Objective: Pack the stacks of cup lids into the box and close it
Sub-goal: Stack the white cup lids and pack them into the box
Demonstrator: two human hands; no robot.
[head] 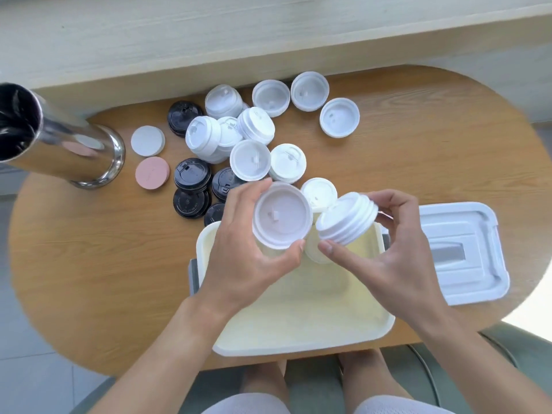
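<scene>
The left hand [254,258] holds a short stack of white cup lids [282,215] with the hollow underside turned up; the grip is closed around its rim. The right hand [385,264] holds a second white stack [346,218], tilted, ridged sides showing, thumb below and fingers behind. Both stacks are above the far end of the open cream box [298,324], which sits at the near edge of the wooden worktop [104,279]. Its inside looks bare (the hands hide part). The box's white cover [463,252] lies just beside it on the right. More white lids [254,127] and black lids [192,174] lie behind.
</scene>
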